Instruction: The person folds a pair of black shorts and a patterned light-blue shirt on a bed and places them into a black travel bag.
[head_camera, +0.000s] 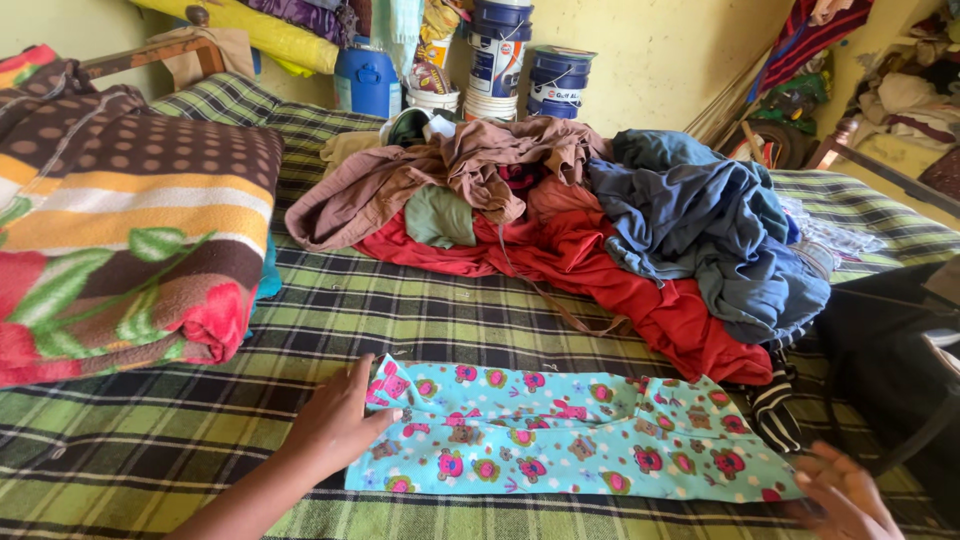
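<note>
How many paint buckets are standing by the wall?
4 that I can see. One white and blue bucket stands tallest, a blue-lidded one is to its right, a white one is lower left, another sits beneath. Clothes may hide more.

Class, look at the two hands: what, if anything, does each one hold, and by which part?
The left hand presses on the left end of the turquoise printed garment. The right hand is at its lower right corner; whether it grips cannot be told.

Head-worn camera looks steeply down, close over a checked bed (480, 320), facing the yellow wall (660, 50) beyond.
</note>
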